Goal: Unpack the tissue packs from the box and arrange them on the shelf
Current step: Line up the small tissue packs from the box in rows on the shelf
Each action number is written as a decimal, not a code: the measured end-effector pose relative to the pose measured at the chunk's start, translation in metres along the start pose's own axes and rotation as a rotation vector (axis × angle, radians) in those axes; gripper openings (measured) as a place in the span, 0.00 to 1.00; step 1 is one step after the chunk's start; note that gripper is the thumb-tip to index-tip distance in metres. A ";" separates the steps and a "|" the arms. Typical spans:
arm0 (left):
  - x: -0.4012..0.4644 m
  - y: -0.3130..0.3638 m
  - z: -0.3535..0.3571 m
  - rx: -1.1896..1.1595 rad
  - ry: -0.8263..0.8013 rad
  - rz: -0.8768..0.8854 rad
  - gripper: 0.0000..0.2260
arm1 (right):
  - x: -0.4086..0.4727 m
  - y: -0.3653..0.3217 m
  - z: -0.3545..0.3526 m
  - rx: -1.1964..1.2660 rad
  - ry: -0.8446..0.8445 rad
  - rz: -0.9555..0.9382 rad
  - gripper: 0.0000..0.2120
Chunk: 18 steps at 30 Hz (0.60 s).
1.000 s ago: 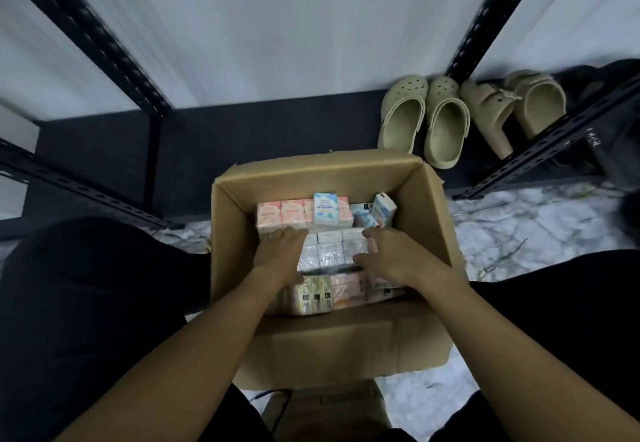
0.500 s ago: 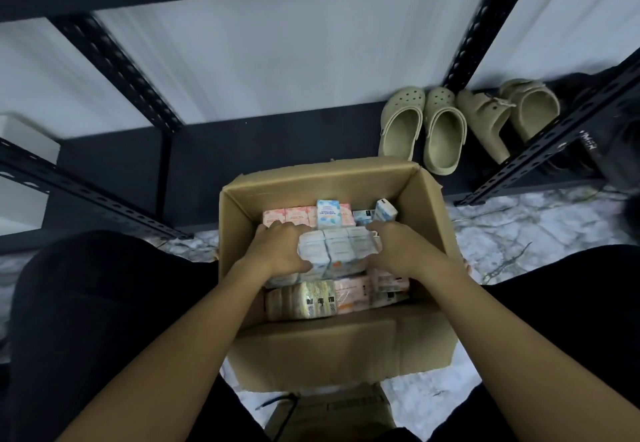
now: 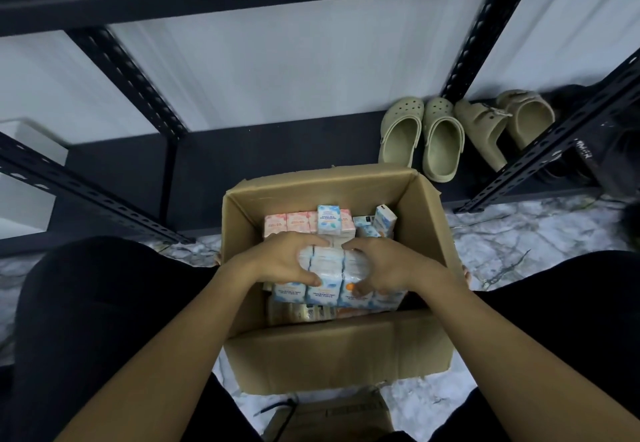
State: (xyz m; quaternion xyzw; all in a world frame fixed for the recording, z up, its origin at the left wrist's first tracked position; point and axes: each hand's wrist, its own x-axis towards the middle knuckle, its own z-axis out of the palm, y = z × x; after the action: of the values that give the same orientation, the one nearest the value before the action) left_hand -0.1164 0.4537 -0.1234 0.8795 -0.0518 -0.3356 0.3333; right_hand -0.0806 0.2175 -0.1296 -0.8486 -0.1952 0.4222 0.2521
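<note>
An open cardboard box (image 3: 427, 215) stands on the floor between my knees. Inside it, pink tissue packs (image 3: 289, 222) line the back, with a blue-and-white pack (image 3: 329, 218) upright among them and another pack (image 3: 383, 217) leaning at the right. My left hand (image 3: 282, 261) and my right hand (image 3: 382, 265) grip the two ends of a wrapped bundle of blue-and-white tissue packs (image 3: 330, 277), held tilted above the other packs in the box. More packs lie in shadow under the bundle. The dark bottom shelf (image 3: 242, 154) runs behind the box.
Two pairs of beige clogs and slides (image 3: 443, 137) sit on the bottom shelf at the right. Black perforated uprights (image 3: 131, 78) frame the shelf, with a crossbeam overhead. A white box (image 3: 31, 140) sits at the far left. The floor is marbled tile (image 3: 519, 237).
Both hands closed on the bundle of blue-and-white packs inside the box and lifted it up towards me; it now sits higher and tilted.
</note>
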 end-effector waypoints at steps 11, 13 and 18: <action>0.043 -0.058 0.004 0.112 0.443 -0.236 0.18 | -0.005 0.009 -0.006 -0.138 0.130 0.145 0.32; 0.050 -0.069 0.016 0.199 0.434 -0.243 0.21 | -0.004 0.010 -0.006 -0.147 0.166 0.166 0.32; 0.071 -0.085 0.030 0.306 0.462 -0.216 0.28 | -0.001 0.013 -0.007 -0.206 0.209 0.188 0.30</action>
State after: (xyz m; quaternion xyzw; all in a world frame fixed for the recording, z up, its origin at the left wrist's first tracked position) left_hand -0.0915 0.4802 -0.2323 0.9731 0.0694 -0.1481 0.1623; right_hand -0.0741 0.2048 -0.1333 -0.9237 -0.1302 0.3312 0.1421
